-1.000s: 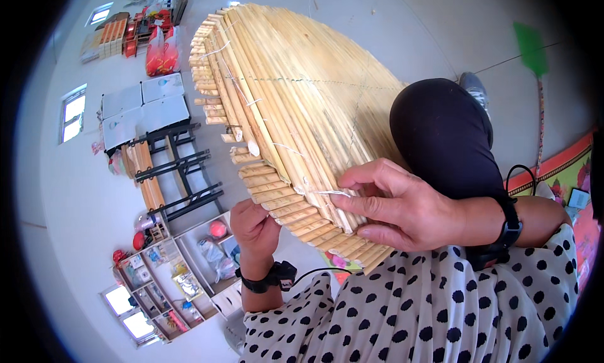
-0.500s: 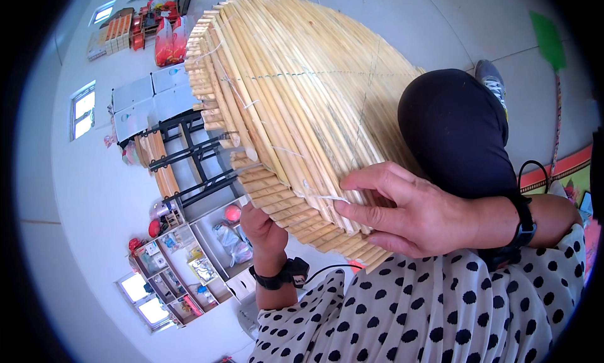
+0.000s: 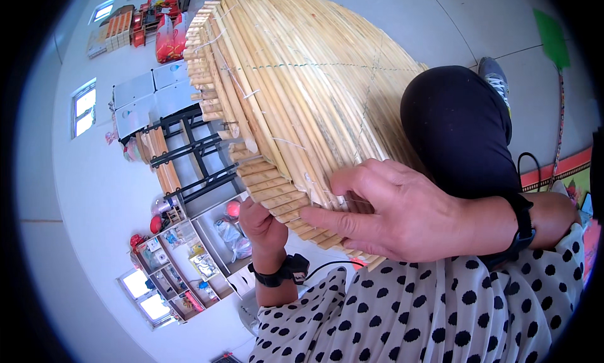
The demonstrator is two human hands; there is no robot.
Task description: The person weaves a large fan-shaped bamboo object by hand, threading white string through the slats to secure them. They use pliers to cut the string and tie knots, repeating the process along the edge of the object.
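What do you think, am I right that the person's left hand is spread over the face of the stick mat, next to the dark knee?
Not quite: the head view shows the right hand over the face of the stick mat, next to the dark knee.

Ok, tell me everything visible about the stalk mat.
The stalk mat has a curved far edge and straw-coloured stalks laid side by side. Crosswise stalks beneath show their ends along its left edge. Thin white ties and a greenish thread cross it. It fills the centre of the view, beside the dark-trousered knee; contact there is unclear. The right hand rests on its near end; the left hand is at the left edge, partly hidden.
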